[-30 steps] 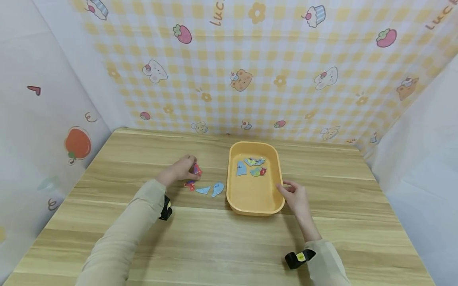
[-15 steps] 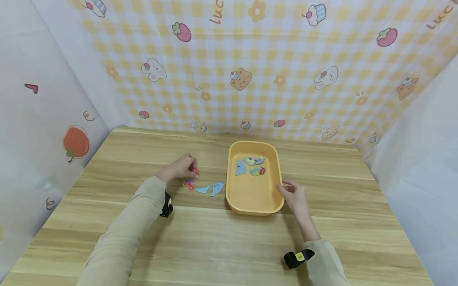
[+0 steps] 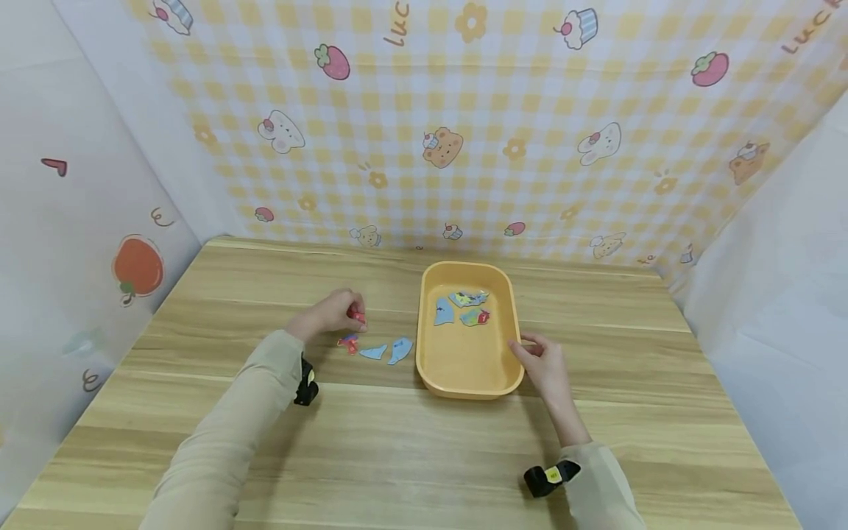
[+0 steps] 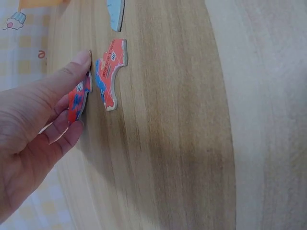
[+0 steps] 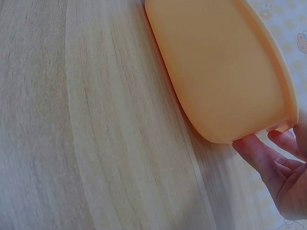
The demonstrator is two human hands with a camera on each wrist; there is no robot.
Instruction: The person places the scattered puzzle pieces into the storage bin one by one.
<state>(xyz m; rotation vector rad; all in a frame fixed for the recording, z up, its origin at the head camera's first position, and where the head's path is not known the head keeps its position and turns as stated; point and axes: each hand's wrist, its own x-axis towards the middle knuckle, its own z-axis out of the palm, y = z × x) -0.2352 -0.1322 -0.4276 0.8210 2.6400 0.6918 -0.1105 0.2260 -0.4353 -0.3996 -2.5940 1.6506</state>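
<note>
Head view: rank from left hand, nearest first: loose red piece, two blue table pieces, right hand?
1. Loose red piece, near side of left hand
2. Left blue piece, right of that
3. Right blue piece, beside tray
4. Right hand, at tray's right rim

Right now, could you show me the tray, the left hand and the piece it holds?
Tray (image 3: 469, 359): head view, on its bare floor.
Left hand (image 4: 25, 120): left wrist view, on the middle of the hand.
Piece (image 4: 76, 101): left wrist view, on its red-and-blue printed face.
</note>
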